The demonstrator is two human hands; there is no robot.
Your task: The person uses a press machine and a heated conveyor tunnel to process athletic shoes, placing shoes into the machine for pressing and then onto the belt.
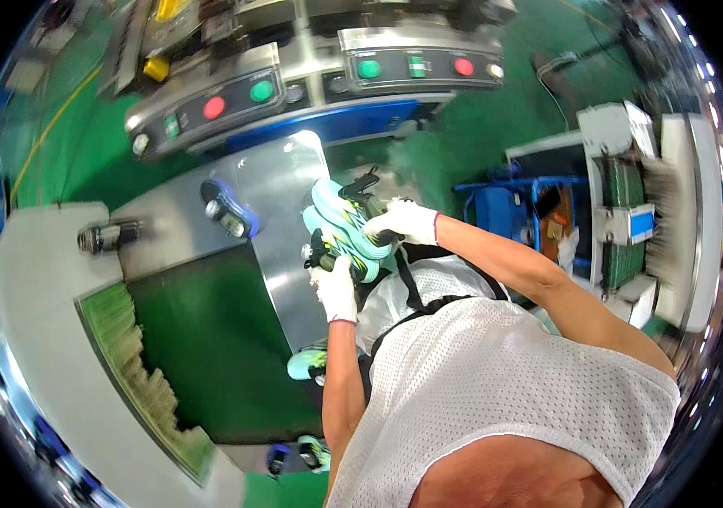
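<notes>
Both my hands wear white gloves and hold a pair of mint-green sports shoes with black uppers and yellow marks, soles showing, side by side before my waist. My right hand (404, 222) grips the farther shoe (332, 201) near its dark collar. My left hand (333, 288) is closed on the nearer shoe (353, 250) at its dark upper. Fingertips are partly hidden behind the shoes. Below them lies a shiny metal tabletop (281, 262). A blue and black shoe (228, 207) rests on that metal, left of the pair.
Ahead stands a machine with a button panel (421, 68). A blurred dark shoe (112, 235) sits at the left, by a white conveyor housing (48, 279) with a brush fringe. Another mint shoe (306, 364) lies by my left forearm. To my right are a blue cart (501, 212) and a second brushed housing (687, 220).
</notes>
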